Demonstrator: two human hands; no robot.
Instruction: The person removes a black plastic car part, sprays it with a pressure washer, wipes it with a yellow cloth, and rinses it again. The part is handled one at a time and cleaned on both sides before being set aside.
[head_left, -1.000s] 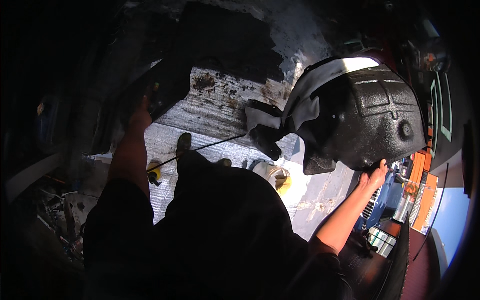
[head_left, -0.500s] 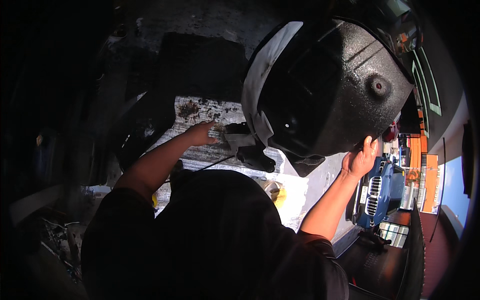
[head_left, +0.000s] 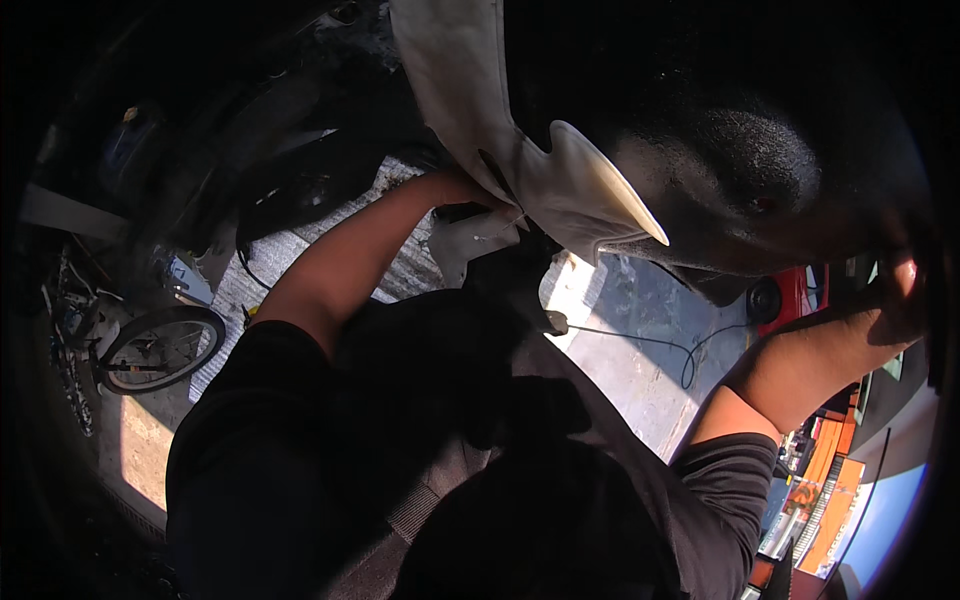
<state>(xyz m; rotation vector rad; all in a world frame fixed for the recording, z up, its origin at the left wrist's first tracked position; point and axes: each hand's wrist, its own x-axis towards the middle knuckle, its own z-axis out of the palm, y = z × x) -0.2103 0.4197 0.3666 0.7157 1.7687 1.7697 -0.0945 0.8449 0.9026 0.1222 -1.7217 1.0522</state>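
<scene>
A large, curved black moulded panel (head_left: 700, 165) with a rough surface fills the upper right, very near me. A pale grey edge strip (head_left: 455, 70) runs down its left side and ends in a pointed flap. My left hand (head_left: 470, 190) grips the lower part of this pale edge, its fingers partly hidden behind it. A light grey tab (head_left: 462, 245) hangs just below that hand. Over at the far right, my right hand (head_left: 903, 278) holds the panel's lower right edge, mostly in shadow with one fingertip lit.
A bicycle wheel (head_left: 163, 350) stands at the left beside cluttered parts. Silvery sheeting (head_left: 240, 290) covers part of the floor. A dark cable (head_left: 640, 335) crosses the concrete (head_left: 640, 400). Beyond it is a red object with a round black part (head_left: 765, 298).
The panel has risen much closer to me and now covers the upper right. My left hand, earlier apart from it, has reached its pale edge. My right hand has moved outward with it.
</scene>
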